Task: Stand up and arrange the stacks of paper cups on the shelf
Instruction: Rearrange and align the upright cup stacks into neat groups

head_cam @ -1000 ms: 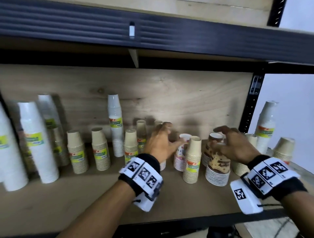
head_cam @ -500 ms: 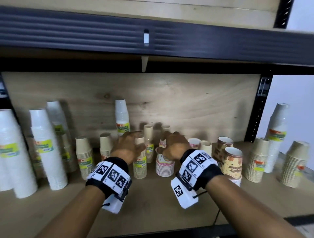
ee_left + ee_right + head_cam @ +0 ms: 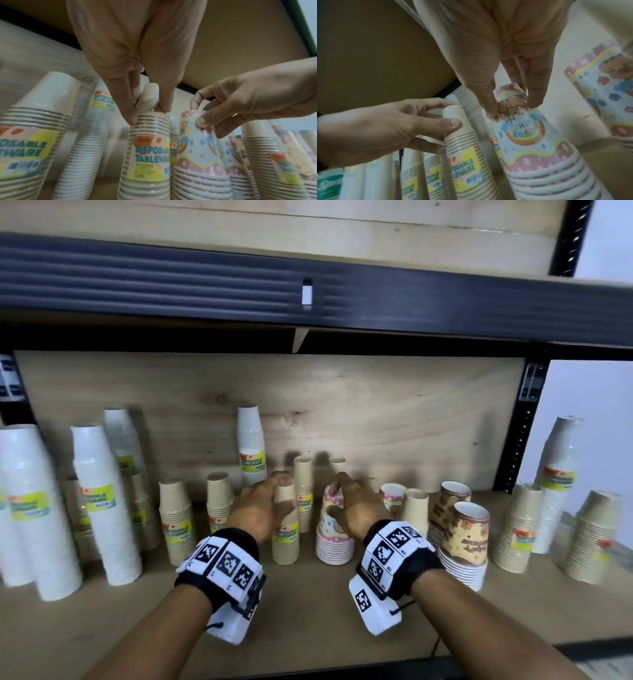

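Observation:
Wrapped stacks of paper cups stand upside down along a wooden shelf [image 3: 308, 604]. My left hand [image 3: 263, 505] pinches the top of a beige stack [image 3: 286, 539] with a yellow label, its fingers [image 3: 130, 108] and thumb on either side of the top cup [image 3: 149, 97]. Just to its right, my right hand [image 3: 356, 508] pinches the top of a pink and blue birthday-print stack [image 3: 334, 539]; thumb and fingers [image 3: 534, 94] close on its top cup [image 3: 510, 97]. Both stacks stand upright on the shelf.
Tall white stacks [image 3: 102, 501] fill the left end, with beige stacks [image 3: 176, 518] beside them and one white stack [image 3: 251, 450] at the back. Brown-print stacks [image 3: 464, 539] and more beige stacks [image 3: 517, 525] stand to the right. A dark beam [image 3: 308, 292] overhangs.
Both hands have moved left from the brown-print and beige stacks at the right and now pinch the tops of the beige and birthday-print stacks in the middle.

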A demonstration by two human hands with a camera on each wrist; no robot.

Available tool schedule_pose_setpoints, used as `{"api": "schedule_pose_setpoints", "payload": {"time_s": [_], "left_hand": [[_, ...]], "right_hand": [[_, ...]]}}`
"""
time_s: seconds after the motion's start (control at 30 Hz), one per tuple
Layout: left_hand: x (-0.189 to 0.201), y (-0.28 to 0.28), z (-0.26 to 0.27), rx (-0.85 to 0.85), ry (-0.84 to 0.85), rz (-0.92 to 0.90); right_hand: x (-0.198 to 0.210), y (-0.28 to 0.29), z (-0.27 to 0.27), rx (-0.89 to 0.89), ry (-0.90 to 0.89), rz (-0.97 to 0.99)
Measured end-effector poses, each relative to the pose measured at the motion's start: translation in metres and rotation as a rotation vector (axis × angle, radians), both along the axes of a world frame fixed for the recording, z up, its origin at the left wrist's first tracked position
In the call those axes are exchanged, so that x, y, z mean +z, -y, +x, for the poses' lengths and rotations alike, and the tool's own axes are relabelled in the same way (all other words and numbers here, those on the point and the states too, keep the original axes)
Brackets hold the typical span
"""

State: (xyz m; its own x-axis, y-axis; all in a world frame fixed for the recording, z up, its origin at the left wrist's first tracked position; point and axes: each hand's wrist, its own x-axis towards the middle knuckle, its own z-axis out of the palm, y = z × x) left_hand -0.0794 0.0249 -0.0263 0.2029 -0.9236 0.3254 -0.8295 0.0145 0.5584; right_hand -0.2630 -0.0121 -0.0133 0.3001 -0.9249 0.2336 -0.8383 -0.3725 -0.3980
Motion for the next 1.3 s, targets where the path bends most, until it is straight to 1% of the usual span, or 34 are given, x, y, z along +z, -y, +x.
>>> {"api": "schedule_pose_setpoints", "payload": {"time_s": [0.23,0.33,0.5,0.7,0.8,0.9,1.13,1.3], "left_hand": [[0.007,-0.028,-0.019,-0.043,0.035,-0.053],[0.01,-0.04,-0.033,-0.072,0.065,-0.07],[0.006,-0.046,-0.061,-0.142,0.055,-0.098],[0.003,-0.033,-0.098,-0.171,0.072,-0.096],[0.003,-0.023,-0.111,-0.189,0.089,-0.113],[0.004,-0.011,-0.12,-0.202,0.095,-0.113],[-0.006,0.01,-0.129,-0.185,0.142,-0.069],[-0.01,0.011,-0.126,-0.181,0.152,-0.068]], "right_hand": [[0.008,-0.038,-0.019,0.033,0.014,-0.026],[0.007,-0.052,-0.035,0.035,0.019,-0.04],[0.003,-0.069,-0.072,0.014,0.028,0.007],[0.008,-0.074,-0.116,-0.032,0.0,0.039],[0.012,-0.071,-0.139,-0.082,-0.021,0.078],[0.014,-0.065,-0.155,-0.129,-0.011,0.074],[0.005,-0.054,-0.164,-0.173,0.031,0.051],[0.001,-0.051,-0.164,-0.177,0.009,0.031]]}}
